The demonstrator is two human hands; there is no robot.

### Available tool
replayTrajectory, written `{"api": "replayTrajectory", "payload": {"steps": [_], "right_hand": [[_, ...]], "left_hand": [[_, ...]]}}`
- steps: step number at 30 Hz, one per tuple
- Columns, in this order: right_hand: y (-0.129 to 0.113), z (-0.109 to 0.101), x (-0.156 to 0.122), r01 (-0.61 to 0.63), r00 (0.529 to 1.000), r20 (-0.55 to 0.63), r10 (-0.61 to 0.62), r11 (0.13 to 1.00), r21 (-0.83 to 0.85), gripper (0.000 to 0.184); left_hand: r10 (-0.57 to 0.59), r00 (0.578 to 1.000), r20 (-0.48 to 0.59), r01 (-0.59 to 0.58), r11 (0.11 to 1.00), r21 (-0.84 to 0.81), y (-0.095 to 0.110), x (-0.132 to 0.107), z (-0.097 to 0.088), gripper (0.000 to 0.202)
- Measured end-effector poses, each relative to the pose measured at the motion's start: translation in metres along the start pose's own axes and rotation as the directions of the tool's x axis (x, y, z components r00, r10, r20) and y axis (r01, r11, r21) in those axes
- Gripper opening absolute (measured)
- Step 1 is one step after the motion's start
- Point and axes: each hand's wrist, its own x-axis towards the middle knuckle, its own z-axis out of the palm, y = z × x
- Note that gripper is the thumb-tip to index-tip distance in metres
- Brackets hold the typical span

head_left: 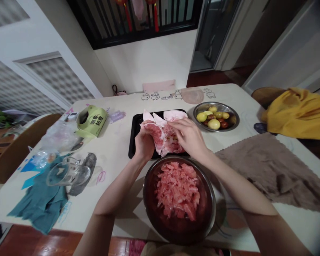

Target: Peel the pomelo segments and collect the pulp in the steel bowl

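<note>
A red-fleshed pomelo piece (158,137) with pale membrane is over the black tray (134,128). My left hand (144,143) is closed on its left side. On the other side, my right hand (190,137) has its fingers bent against the piece, their tips partly hidden. Pinkish-white pomelo peel (175,114) lies in the tray behind my hands. Close in front of me, a steel bowl (146,199) contains a heap of loose pomelo flesh (177,188).
At the back right stands a steel bowl (237,115) of small yellow and brown fruit. A brown cloth (272,170) covers the right side. A glass pitcher (69,172) lies on the left, by a teal cloth (42,199) and a green bag (93,122).
</note>
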Motion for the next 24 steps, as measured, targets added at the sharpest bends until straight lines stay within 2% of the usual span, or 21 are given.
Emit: {"api": "replayTrajectory", "payload": {"steps": [3, 4, 7, 8, 12, 16, 20, 24], "right_hand": [[-0.017, -0.004, -0.004, -0.062, 0.998, -0.004, 0.063, 0.986, 0.152, 0.028], [-0.023, -0.004, -0.006, -0.086, 0.996, 0.019, 0.083, 0.980, 0.179, 0.035], [-0.037, 0.003, -0.014, -0.154, 0.987, 0.077, 0.141, 0.968, 0.197, 0.071], [-0.040, 0.006, -0.016, -0.165, 0.985, 0.092, 0.149, 0.964, 0.207, 0.074], [-0.042, 0.010, -0.017, -0.201, 0.980, 0.061, 0.191, 0.936, 0.290, 0.056], [-0.032, 0.004, -0.012, -0.240, 0.967, 0.001, 0.255, 0.907, 0.347, 0.052], [-0.022, 0.001, -0.009, -0.244, 0.960, -0.032, 0.279, 0.886, 0.394, 0.050], [-0.017, -0.002, -0.006, -0.222, 0.965, -0.029, 0.262, 0.867, 0.446, 0.045]], "left_hand": [[0.042, 0.999, 0.001, -0.042, 0.999, 0.028, -0.002, -0.002, 0.000, 0.021], [0.057, 0.998, 0.002, -0.057, 0.997, 0.047, -0.002, -0.003, 0.000, 0.022], [0.082, 0.997, 0.004, -0.082, 0.991, 0.110, -0.002, -0.007, 0.002, 0.025], [0.087, 0.996, 0.003, -0.087, 0.988, 0.131, -0.002, -0.009, 0.002, 0.025], [0.088, 0.996, 0.028, -0.092, 0.976, 0.199, -0.002, -0.012, 0.005, 0.030], [0.061, 0.975, 0.211, -0.119, 0.956, 0.269, 0.000, -0.011, 0.000, 0.056], [0.076, 0.938, 0.337, -0.210, 0.900, 0.383, 0.000, -0.004, -0.009, 0.063], [0.198, 0.899, 0.390, -0.387, 0.775, 0.500, 0.001, 0.003, -0.014, 0.056]]}}
